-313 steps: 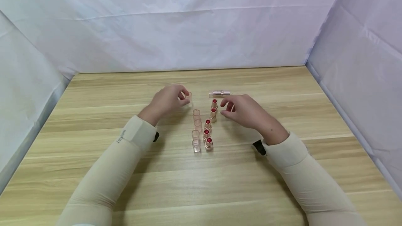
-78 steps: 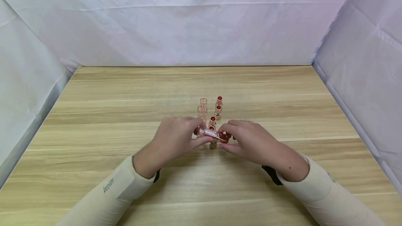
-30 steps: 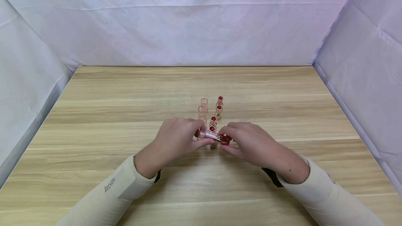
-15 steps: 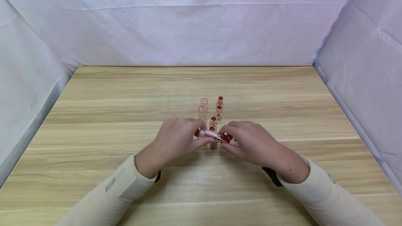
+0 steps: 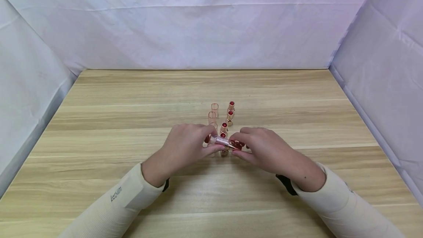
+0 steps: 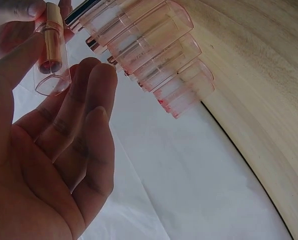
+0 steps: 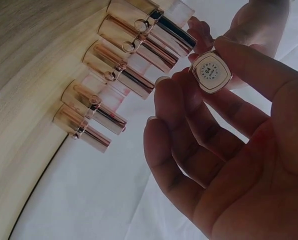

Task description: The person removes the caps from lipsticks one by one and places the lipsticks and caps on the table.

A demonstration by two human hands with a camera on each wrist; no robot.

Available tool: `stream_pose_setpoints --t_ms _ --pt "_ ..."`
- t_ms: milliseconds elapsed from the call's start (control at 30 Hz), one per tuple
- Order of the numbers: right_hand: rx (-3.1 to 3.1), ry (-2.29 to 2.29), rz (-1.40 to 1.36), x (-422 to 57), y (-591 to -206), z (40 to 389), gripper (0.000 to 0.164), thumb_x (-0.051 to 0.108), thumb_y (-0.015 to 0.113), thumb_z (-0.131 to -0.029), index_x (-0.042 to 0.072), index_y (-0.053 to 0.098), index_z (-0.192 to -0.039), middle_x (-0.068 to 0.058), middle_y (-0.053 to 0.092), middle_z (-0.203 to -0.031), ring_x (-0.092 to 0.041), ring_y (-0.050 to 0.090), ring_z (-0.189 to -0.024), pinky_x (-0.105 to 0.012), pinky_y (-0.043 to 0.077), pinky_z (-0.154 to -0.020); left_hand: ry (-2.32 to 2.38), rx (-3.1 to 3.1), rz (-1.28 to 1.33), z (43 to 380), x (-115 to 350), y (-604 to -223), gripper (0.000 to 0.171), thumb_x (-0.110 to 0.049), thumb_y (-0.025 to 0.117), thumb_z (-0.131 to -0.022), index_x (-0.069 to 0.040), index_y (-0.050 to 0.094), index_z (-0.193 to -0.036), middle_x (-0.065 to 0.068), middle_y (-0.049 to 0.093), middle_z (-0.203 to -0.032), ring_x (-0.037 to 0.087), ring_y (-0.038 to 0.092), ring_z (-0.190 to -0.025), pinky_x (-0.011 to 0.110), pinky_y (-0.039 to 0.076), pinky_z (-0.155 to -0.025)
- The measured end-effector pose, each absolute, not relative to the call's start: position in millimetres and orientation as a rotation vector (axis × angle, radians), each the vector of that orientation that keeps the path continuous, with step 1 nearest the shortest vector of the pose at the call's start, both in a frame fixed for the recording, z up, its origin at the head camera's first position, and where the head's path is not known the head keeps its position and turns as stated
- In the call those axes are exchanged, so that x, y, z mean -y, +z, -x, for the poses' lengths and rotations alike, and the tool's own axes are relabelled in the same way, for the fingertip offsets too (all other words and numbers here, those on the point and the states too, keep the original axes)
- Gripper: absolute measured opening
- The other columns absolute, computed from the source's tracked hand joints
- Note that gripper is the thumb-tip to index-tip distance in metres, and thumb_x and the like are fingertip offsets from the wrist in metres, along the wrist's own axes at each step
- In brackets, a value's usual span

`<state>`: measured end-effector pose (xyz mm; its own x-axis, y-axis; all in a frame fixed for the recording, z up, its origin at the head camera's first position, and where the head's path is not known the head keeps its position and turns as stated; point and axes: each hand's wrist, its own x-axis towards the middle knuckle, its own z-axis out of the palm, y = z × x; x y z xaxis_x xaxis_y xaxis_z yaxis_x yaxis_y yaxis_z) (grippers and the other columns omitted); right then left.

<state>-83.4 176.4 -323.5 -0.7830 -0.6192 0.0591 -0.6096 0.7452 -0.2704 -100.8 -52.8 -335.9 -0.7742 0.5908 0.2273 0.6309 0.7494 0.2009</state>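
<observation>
A lipstick (image 5: pixel 222 141) with a clear cap is held sideways between both hands, above the near part of the rows. My left hand (image 5: pixel 186 144) pinches its clear-capped end between thumb and fingers. The gold base end is pinched by my right hand (image 5: pixel 264 148). In the left wrist view the gold tube (image 6: pixel 51 50) shows through the clear cap. The right wrist view shows the base label (image 7: pixel 211 74), which reads 04. Several uncapped lipsticks (image 5: pixel 230 115) with red tips stand upright below and beyond the hands. Left of them is a row of clear caps (image 5: pixel 212 116), partly hidden by my left hand.
The wooden table (image 5: pixel 132 98) extends around the two rows on all sides. A white cloth (image 5: pixel 198 36) hangs along its back edge, with more white cloth at the left and right sides.
Earlier, my left hand was at a clear cap and the capped lipstick lay at the back. Both hands then came to hold that lipstick nearer me. Over the last second it tilts only slightly.
</observation>
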Motion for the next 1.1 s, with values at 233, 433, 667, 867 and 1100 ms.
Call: stream_pose_setpoints --t_ms 233,433,667,867,1100 --pt "-2.897 -0.418 1.028 -176.5 -323.9 84.6 0.024 0.027 0.08 -0.085 0.018 0.074 -0.106 0.009 0.064 -0.085 -0.003 0.048 -0.064 -0.021 0.042 -0.059 -0.41 2.781 0.993 100.7 53.1 -336.8 0.033 -0.054 0.078 -0.08 -0.022 0.069 -0.087 -0.013 0.062 -0.065 0.001 0.04 -0.05 0.02 0.028 -0.043" --pt "-2.895 -0.416 1.039 -176.4 -324.0 84.3 0.023 0.026 0.08 -0.086 0.018 0.074 -0.106 0.009 0.065 -0.086 -0.003 0.05 -0.065 -0.022 0.043 -0.06 -0.413 2.787 0.996 100.9 53.2 -337.1 0.034 -0.054 0.078 -0.081 -0.022 0.069 -0.087 -0.012 0.063 -0.065 0.002 0.04 -0.05 0.02 0.028 -0.043" --pt "-2.909 -0.404 1.046 -176.7 -324.1 84.3 0.021 0.027 0.08 -0.086 0.018 0.072 -0.104 0.009 0.066 -0.087 -0.002 0.051 -0.067 -0.024 0.045 -0.063 -0.403 2.783 0.995 100.9 53.1 -337.4 0.035 -0.055 0.077 -0.081 -0.022 0.066 -0.083 -0.013 0.06 -0.064 0.001 0.039 -0.049 0.02 0.028 -0.043" --pt "-2.915 -0.391 1.037 -176.4 -324.2 84.3 0.019 0.028 0.08 -0.085 0.018 0.072 -0.1 0.01 0.065 -0.085 -0.001 0.052 -0.066 -0.024 0.045 -0.062 -0.392 2.768 0.996 100.7 53.1 -337.5 0.037 -0.056 0.077 -0.081 -0.022 0.064 -0.079 -0.015 0.053 -0.06 0.002 0.036 -0.048 0.02 0.024 -0.043" --pt "-2.908 -0.385 1.025 -176.3 -324.6 84.6 0.018 0.027 0.079 -0.086 0.018 0.072 -0.1 0.01 0.066 -0.084 -0.001 0.051 -0.065 -0.025 0.045 -0.063 -0.383 2.799 0.985 99.9 52.9 -336.8 0.038 -0.057 0.077 -0.08 -0.023 0.061 -0.076 -0.014 0.049 -0.057 0.004 0.035 -0.047 0.021 0.023 -0.043"
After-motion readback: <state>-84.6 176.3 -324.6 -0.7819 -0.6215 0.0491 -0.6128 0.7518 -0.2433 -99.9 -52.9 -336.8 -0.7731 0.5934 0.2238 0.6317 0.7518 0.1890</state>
